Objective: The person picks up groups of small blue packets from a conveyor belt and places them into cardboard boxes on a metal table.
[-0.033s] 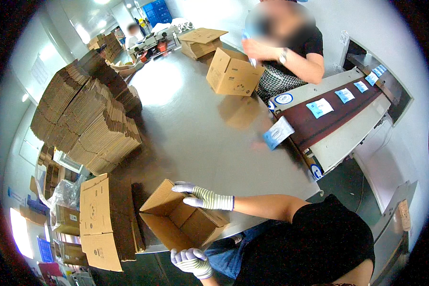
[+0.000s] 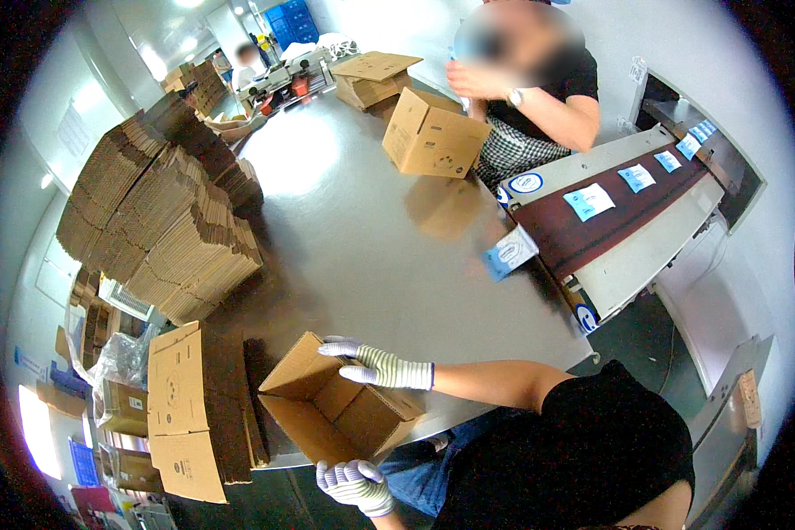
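Observation:
An open cardboard box (image 2: 314,424) rests tilted at the near edge of the table, its mouth facing me and nothing visible inside. My right hand (image 2: 382,366), in a striped knit glove, grips the far right wall, with the thumb and fingers at its rim. At the near lower rim, my left hand (image 2: 358,488), gloved alike, has its fingers curled against the box edge. Left of the box stand several flattened cartons (image 2: 185,411) on their edges.
Tall stacks of flattened cartons (image 2: 163,221) fill the left of the metal table (image 2: 353,247). A conveyor belt (image 2: 583,234) at right carries blue-and-white packets (image 2: 589,202); one packet (image 2: 511,253) lies at its end. Across the table, a co-worker (image 2: 539,115) stands by another box (image 2: 433,137).
The packets on the belt have moved slightly toward the table, and the one at its end has shifted left and down. The co-worker's hands have moved. My hands and box stay put.

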`<state>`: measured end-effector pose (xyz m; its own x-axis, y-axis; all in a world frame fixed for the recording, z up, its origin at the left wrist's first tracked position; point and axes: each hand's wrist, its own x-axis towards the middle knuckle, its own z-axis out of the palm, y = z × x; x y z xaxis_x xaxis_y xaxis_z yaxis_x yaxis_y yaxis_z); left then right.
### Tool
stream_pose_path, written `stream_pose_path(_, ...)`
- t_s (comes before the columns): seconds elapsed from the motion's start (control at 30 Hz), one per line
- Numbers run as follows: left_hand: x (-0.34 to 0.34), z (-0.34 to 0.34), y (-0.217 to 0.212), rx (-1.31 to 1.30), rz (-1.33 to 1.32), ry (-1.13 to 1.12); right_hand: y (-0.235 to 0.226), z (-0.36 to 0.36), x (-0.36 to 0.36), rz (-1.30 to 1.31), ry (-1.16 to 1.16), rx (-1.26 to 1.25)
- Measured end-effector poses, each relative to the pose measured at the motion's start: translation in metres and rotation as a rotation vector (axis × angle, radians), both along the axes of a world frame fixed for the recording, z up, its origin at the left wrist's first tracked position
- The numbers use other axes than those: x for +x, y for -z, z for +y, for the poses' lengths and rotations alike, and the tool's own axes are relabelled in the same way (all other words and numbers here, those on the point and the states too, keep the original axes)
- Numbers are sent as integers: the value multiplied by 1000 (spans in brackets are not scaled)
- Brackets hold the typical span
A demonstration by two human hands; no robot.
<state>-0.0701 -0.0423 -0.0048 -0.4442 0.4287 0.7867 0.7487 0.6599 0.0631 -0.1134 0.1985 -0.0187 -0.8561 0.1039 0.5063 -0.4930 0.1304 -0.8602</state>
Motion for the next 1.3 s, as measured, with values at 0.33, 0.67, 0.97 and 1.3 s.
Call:
stream_pose_path(0.33, -2, -1, 3, 15, 15, 12, 3, -2, -1, 5, -12, -9)
stream_pose_path(0.67, -3, -2, 4, 20, 18, 1, 5, 0, -3, -5, 7, 35)
stream_pose_path(0.97, 0, 9, -32, -153, -66, 92, 6, 0, -5, 7, 1, 28)
stream_pose_path(1.3, 8, 9, -44, -260, -121, 64, 31, -12, 19, -310, -361, -676)
